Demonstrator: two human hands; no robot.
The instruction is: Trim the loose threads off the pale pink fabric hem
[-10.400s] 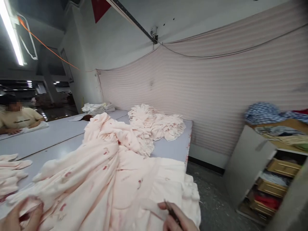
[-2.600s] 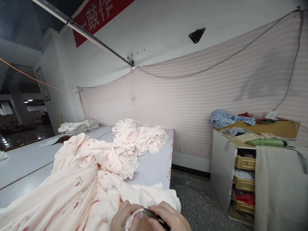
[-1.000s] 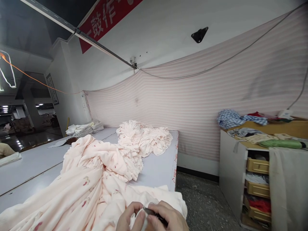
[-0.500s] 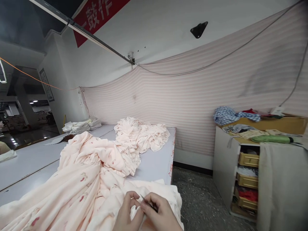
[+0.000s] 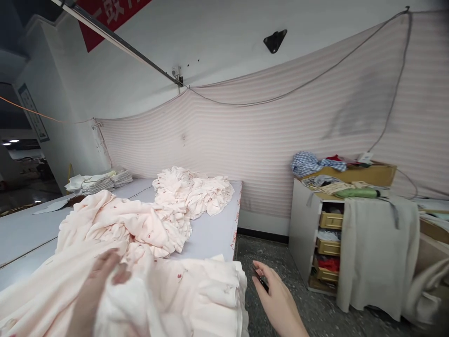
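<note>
My left hand, smeared by motion, is over the near left part of the pale pink printed fabric, its fingers curled on a raised fold of it. To the right of the fabric's ruffled edge, over the floor, is my right hand, closed around a small dark pointed tool that looks like thread snips. The tool's tip is mostly hidden by the fingers. Behind the near fabric lie more bunched pink pieces on the pale table.
Folded white cloths are stacked at the table's far left. A cabinet with yellow drawers stands at right, topped by checked cloth and a green item. A beige cloth drapes its side. Striped sheeting covers the wall.
My hands were together at the fabric's near edge and have parted: the left moved left with the fabric, the right moved right with the tool. The view has turned right.
</note>
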